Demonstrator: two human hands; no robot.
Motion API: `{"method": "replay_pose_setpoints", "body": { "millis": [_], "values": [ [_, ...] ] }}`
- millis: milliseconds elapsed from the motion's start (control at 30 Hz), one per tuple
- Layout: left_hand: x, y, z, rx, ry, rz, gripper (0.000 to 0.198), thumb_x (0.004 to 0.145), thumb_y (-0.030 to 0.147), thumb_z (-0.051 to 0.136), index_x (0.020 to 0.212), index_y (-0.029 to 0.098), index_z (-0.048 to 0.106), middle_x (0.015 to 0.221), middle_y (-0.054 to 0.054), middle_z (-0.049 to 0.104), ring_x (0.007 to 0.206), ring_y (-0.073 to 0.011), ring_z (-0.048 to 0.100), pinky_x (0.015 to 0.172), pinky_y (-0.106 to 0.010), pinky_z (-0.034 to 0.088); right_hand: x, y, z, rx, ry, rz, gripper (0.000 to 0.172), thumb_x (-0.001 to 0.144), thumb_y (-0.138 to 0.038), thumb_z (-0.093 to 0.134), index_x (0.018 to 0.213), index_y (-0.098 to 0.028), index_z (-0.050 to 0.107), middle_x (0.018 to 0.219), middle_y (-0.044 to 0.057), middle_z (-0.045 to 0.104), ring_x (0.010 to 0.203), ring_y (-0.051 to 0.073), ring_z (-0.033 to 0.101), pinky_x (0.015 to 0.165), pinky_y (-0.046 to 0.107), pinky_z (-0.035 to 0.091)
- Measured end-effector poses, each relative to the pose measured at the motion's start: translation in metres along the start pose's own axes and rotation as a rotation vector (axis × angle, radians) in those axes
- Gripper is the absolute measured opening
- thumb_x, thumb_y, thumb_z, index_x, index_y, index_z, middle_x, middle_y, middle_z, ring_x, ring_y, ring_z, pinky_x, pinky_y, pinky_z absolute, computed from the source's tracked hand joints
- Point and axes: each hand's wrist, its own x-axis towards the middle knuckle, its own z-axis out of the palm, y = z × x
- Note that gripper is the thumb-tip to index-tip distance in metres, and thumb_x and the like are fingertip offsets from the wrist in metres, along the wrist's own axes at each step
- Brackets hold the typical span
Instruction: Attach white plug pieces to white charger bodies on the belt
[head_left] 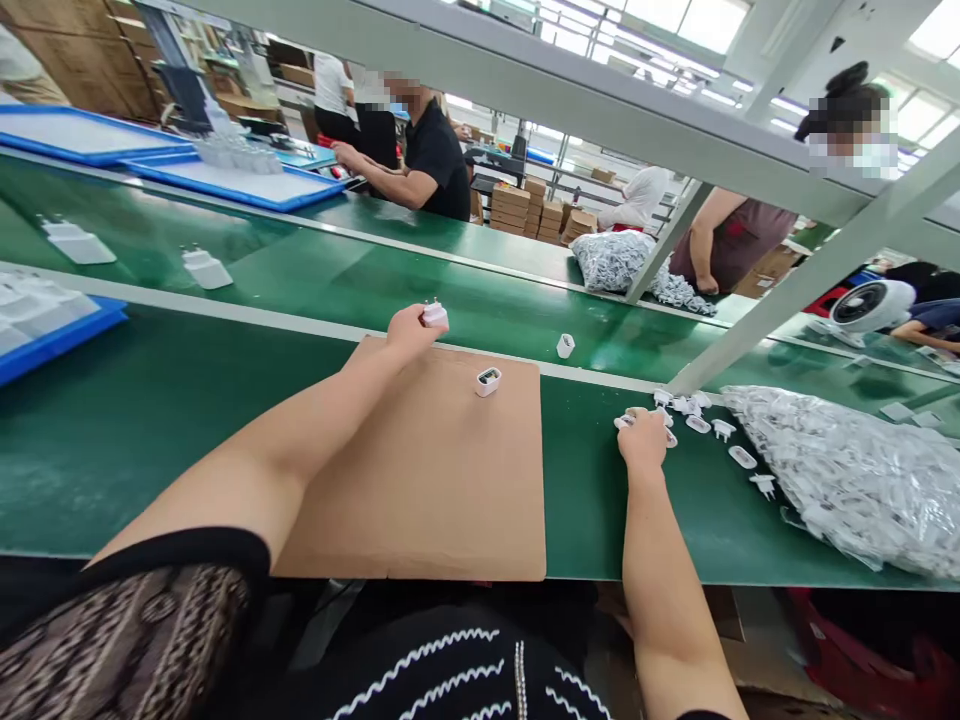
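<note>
Two hands about a cardboard sheet (pixel 435 480).
Over its far edge, the left hand (pixel 407 330) pinches a charger (pixel 435 316), prongs (pixel 430 302) upward, perhaps to spare them; right of the sheet, the right hand (pixel 643 435) lies among loose plugs (pixel 723 430), apparently kept within reach, its grip hidden. Green bench (pixel 581 500) beneath, bright windows (pixel 694 22) beyond.

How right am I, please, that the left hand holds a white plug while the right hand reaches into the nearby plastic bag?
The right hand is not in the plastic bag: the head view shows it at loose white parts on the green bench. The left hand does hold a white plug.
</note>
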Motion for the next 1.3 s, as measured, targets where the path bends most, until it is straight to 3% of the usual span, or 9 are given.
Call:
{"method": "replay_pose_setpoints", "body": {
  "millis": [167,333,400,533,733,900,1000,1133,1300],
  "values": [
    [0.022,-0.01,0.023,0.086,-0.002,-0.091,0.039,0.077,0.035,0.076,0.108,0.014,0.068,0.115,-0.016,0.071,0.112,-0.0343,0.061,0.097,-0.043,0.046,-0.007,-0.009,0.008,0.303,0.067,-0.139,0.052,0.079,-0.032,0.064,0.128,-0.013,0.064,0.133,0.02,0.055,0.114,0.031,0.061,0.104,0.051,0.051],
    [-0.002,0.007,0.028,0.14,0.223,0.037,0.089,0.073,0.032,0.076,0.153,0.012,0.043,0.165,-0.024,0.032,0.152,-0.0435,0.028,0.123,-0.057,0.026,-0.011,-0.024,0.015,1.044,-0.155,0.111,0.055,0.071,-0.029,0.067,0.124,-0.019,0.064,0.126,0.014,0.07,0.117,0.03,0.069,0.103,0.05,0.059],
    [-0.019,0.015,0.02,0.108,0.052,0.248,0.096,0.072,0.03,0.073,0.16,0.017,0.037,0.171,-0.018,0.024,0.155,-0.0409,0.024,0.126,-0.055,0.025,-0.012,-0.031,0.013,1.306,-0.324,0.214,0.041,0.071,-0.025,0.065,0.112,-0.019,0.068,0.117,0.012,0.074,0.116,0.03,0.072,0.104,0.051,0.06],
    [-0.051,0.025,0.006,-0.033,-0.666,0.521,0.086,0.072,0.042,0.075,0.153,0.028,0.052,0.169,-0.011,0.033,0.151,-0.0387,0.036,0.118,-0.047,0.042,-0.016,-0.042,0.001,1.565,-0.564,0.332,0.025,0.077,-0.022,0.068,0.102,-0.017,0.071,0.115,0.012,0.076,0.116,0.029,0.075,0.113,0.047,0.058],
    [-0.092,0.04,0.025,-0.107,-0.748,0.436,0.067,0.075,0.058,0.078,0.13,0.022,0.067,0.125,-0.011,0.067,0.088,-0.0218,0.065,0.08,-0.033,0.055,-0.027,-0.052,-0.007,1.569,-0.657,0.297,0.035,0.068,-0.018,0.084,0.101,-0.018,0.074,0.113,0.007,0.078,0.117,0.026,0.075,0.118,0.036,0.053],
    [-0.142,0.051,0.048,-0.1,-0.545,0.419,0.067,0.064,0.065,0.088,0.108,0.02,0.066,0.116,-0.008,0.062,0.086,-0.022,0.064,0.081,-0.036,0.054,-0.036,-0.056,0.0,1.301,-0.507,0.202,0.041,0.062,-0.036,0.096,0.092,-0.021,0.072,0.096,0.003,0.077,0.105,0.027,0.077,0.102,0.043,0.062],
    [-0.157,0.047,0.049,-0.17,-0.617,0.47,0.078,0.065,0.064,0.089,0.127,0.025,0.063,0.127,-0.007,0.061,0.084,-0.0195,0.063,0.08,-0.035,0.054,-0.041,-0.059,0.007,1.029,-0.344,0.085,0.047,0.064,-0.044,0.094,0.1,-0.02,0.076,0.091,0.004,0.077,0.089,0.024,0.075,0.09,0.044,0.063],
    [-0.156,0.04,0.047,-0.193,-0.7,0.593,0.041,0.087,0.055,0.072,0.111,0.022,0.07,0.099,-0.004,0.065,0.077,-0.0178,0.061,0.07,-0.031,0.048,-0.048,-0.068,0.012,0.908,-0.251,-0.034,0.044,0.066,-0.049,0.091,0.095,-0.019,0.077,0.094,0.006,0.077,0.079,0.019,0.068,0.081,0.041,0.062],
    [-0.15,0.04,0.051,-0.278,-0.695,0.547,0.052,0.072,0.056,0.086,0.109,0.022,0.072,0.101,-0.003,0.064,0.079,-0.0178,0.06,0.07,-0.03,0.047,-0.055,-0.088,-0.001,0.907,-0.308,-0.089,0.043,0.069,-0.049,0.089,0.099,-0.022,0.075,0.085,0.002,0.073,0.066,0.015,0.062,0.068,0.035,0.057]
  ]
}}
